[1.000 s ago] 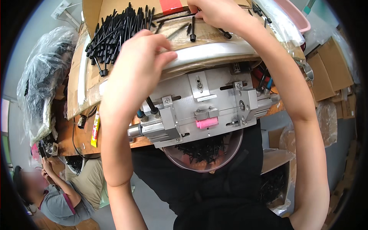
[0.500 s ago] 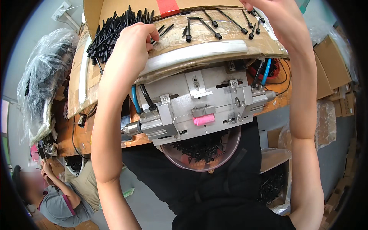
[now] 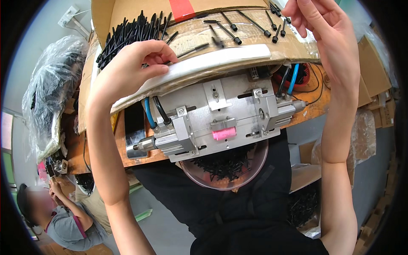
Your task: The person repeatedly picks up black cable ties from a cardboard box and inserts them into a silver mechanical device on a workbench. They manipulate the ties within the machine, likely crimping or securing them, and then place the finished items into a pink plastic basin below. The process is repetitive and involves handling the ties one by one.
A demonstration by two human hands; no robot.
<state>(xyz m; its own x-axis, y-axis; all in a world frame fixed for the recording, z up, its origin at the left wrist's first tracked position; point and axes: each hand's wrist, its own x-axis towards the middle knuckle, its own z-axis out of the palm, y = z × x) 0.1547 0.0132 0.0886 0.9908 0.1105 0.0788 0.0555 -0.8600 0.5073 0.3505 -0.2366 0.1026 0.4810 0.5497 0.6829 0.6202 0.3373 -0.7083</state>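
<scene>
My left hand point(image 3: 136, 68) is closed in a pinch on a thin black stick point(image 3: 193, 50), which points to the right over the white foam strip point(image 3: 229, 54). Just behind it a dense pile of similar black sticks point(image 3: 131, 38) lies on the cardboard. To the right, several black rods with thick round ends point(image 3: 229, 33) are spread out, one of them blurred. My right hand point(image 3: 325, 34) hovers beside the rods at the upper right, fingers loosely curled and apart, with nothing visible in them. Below sits a metal fixture point(image 3: 199, 95) with a pink piece point(image 3: 224, 134) at its middle.
A clear bowl of black pieces point(image 3: 225, 170) is under the fixture's front edge. Blue air hoses point(image 3: 149, 112) rise from both sides. A phone point(image 3: 136, 127) lies on the orange bench. Cardboard boxes point(image 3: 374, 63) stand at right; a seated person point(image 3: 70, 225) works at lower left.
My left hand has come nearer and to the left, now with a black stick between its fingers. My right hand has moved nearer and right, away from the rods. One spread rod has shifted.
</scene>
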